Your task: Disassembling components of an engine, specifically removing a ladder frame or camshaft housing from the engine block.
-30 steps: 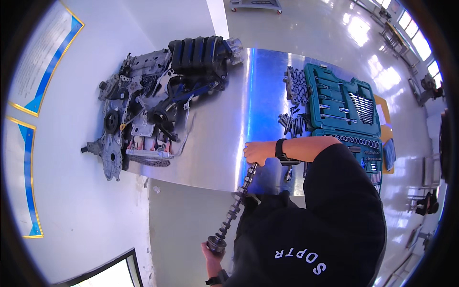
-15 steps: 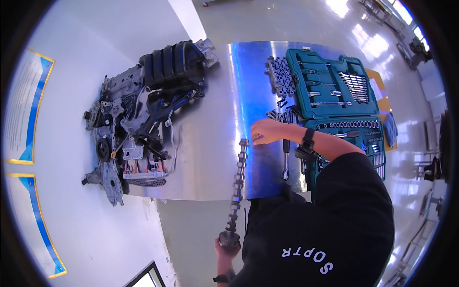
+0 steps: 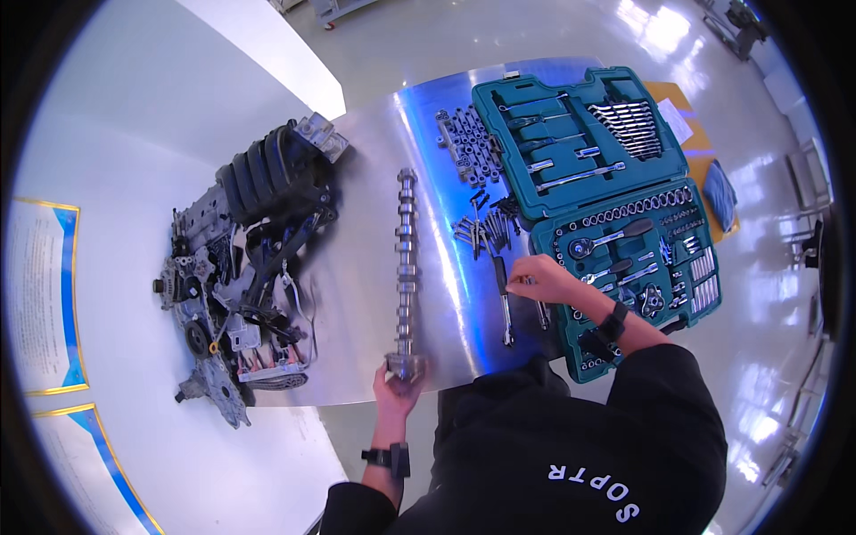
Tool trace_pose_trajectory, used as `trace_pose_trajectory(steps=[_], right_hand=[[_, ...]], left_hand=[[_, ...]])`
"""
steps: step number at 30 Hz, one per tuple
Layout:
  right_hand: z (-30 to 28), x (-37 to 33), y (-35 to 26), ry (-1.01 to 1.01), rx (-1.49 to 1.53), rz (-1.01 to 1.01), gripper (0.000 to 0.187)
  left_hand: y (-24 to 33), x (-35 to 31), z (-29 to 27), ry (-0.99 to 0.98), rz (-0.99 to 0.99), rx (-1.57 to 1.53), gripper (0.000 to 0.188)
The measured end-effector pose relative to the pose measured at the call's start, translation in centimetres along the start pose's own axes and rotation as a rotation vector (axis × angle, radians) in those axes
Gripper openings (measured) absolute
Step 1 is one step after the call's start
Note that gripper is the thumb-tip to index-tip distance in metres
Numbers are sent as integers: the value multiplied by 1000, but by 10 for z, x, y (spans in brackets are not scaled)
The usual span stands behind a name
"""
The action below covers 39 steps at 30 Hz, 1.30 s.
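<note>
On metal table (image 3: 357, 294): one camshaft (image 3: 407, 259), lying flat lengthwise, set down between engine (image 3: 241, 267) and loose bolts (image 3: 481, 227). Left hand (image 3: 397, 385) fingers curled around its near end; not yet released. Right hand (image 3: 544, 278) fingers loosely bent over ratchet handle (image 3: 504, 299), beside open teal tool case (image 3: 606, 196); grip cannot be told. Engine appears partly stripped, reassembly outstanding. Room: glossy pale floor, white partition (image 3: 259, 62).
</note>
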State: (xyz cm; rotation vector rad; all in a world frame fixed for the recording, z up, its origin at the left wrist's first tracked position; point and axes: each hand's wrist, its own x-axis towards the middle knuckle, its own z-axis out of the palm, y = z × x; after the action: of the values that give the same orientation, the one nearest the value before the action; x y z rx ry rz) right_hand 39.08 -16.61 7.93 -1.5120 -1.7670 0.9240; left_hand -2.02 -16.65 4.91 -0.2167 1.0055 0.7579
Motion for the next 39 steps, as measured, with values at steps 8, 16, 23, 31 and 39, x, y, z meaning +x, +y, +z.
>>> trace_pose_trajectory(steps=[8, 16, 23, 31, 39], right_hand=[[11, -80, -16, 296, 196, 306, 12], [48, -111, -55, 409, 253, 526, 10], [67, -125, -72, 538, 142, 528, 10], [83, -149, -75, 620, 172, 590, 6], [68, -146, -67, 594, 184, 585, 7]], left_hand=[[13, 71, 93, -121, -117, -48, 59], [30, 128, 142, -144, -98, -68, 55], [32, 171, 190, -161, -202, -213, 65], [22, 204, 231, -227, -90, -4, 60], [-5, 207, 237, -163, 150, 406, 42]])
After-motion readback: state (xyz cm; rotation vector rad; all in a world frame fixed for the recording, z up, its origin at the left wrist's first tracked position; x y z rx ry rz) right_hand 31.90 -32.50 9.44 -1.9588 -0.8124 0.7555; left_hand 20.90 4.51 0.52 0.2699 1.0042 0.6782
